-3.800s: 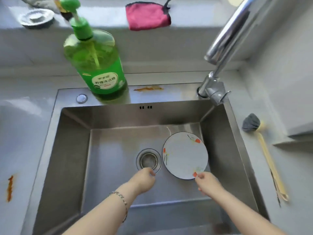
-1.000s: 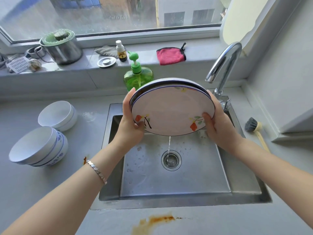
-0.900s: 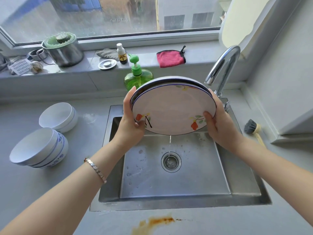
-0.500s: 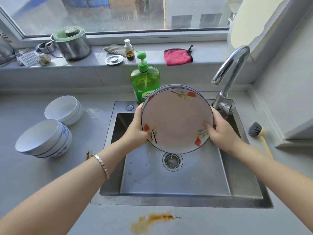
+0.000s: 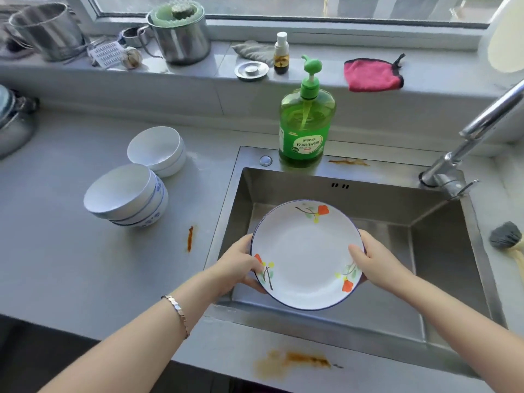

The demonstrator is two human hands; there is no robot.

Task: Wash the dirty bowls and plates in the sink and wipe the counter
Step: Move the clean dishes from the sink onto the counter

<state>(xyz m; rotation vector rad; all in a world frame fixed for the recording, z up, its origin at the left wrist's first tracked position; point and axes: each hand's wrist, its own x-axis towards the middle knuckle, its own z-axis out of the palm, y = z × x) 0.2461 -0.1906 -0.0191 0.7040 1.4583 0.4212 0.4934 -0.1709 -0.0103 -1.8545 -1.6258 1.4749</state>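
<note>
A white plate (image 5: 304,251) with red flowers and a blue rim hangs face up over the steel sink (image 5: 442,251). My left hand (image 5: 241,265) grips its left rim and my right hand (image 5: 374,263) grips its right rim, thumbs on the top face. On the grey counter (image 5: 71,265) to the left stands a stack of white bowls (image 5: 127,197) with blue patterns, and behind it a second pair of white bowls (image 5: 157,150). Orange-brown stains lie on the counter left of the sink (image 5: 190,238), on its front edge (image 5: 295,361) and behind it (image 5: 348,162).
A green dish soap bottle (image 5: 306,120) stands behind the sink. The tap (image 5: 465,146) rises at the back right. A pink cloth (image 5: 371,75), a small bottle (image 5: 281,53), a sink plug (image 5: 251,70) and metal pots (image 5: 181,34) sit on the window ledge. A dish brush (image 5: 507,241) lies at the right.
The plate has been tipped from nearly upright to face up and brought lower and nearer to me. Both hands kept their hold. The view shifted left and down.
</note>
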